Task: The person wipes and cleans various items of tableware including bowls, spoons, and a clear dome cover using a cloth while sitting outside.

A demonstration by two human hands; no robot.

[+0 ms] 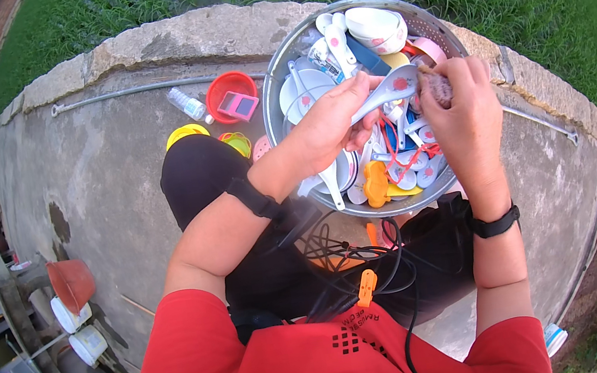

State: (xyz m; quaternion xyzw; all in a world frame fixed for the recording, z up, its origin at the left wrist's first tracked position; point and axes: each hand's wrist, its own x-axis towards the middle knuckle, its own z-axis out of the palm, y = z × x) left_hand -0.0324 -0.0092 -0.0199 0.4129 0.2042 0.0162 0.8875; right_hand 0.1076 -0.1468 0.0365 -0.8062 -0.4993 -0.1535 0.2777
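Observation:
My left hand (332, 119) grips the handle of a white soup spoon (402, 82) with a pink flower in its bowl. In my right hand (466, 116) is a crumpled brownish-pink scrubbing pad (440, 89), held against or very near the spoon's bowl. Both hands are above a large metal basin (273, 82) with a perforated wall. Stacked white bowls (376, 28), more spoons (337, 40), a yellow-orange plastic piece (375, 185) and a tangle of red cord (409, 163) lie in it. My hands hide part of the contents.
Left of the basin are a red plastic bowl (219, 90) with a pink-framed item (239, 106), a clear bottle (187, 104) and a yellow dish (186, 133). A metal pipe (142, 89) runs along the stone edge (193, 36), beyond which green plants grow. Black cables (338, 250) cross my lap.

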